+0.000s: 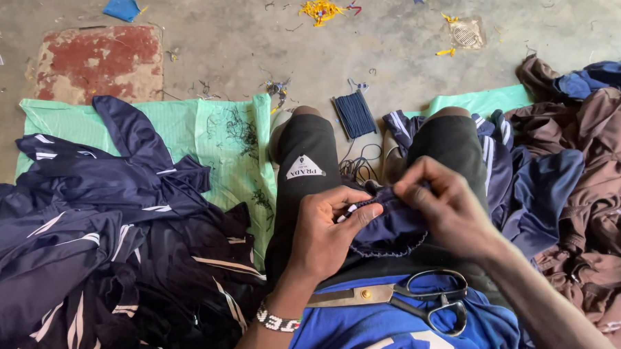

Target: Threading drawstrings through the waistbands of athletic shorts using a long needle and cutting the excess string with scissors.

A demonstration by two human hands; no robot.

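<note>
I sit on the floor with a navy garment piece bunched between my knees. My left hand pinches its gathered edge from the left. From the right, my right hand grips the same edge, fingertips close to the left hand's. A thin dark cord runs along the fabric's hem. Black-handled scissors rest on my blue shirt, just below both hands, blades pointing left.
A pile of navy striped garments lies at my left on a green mat. Brown and navy clothes heap at my right. A hank of dark cord sits between my knees. Thread scraps and a floor drain lie ahead.
</note>
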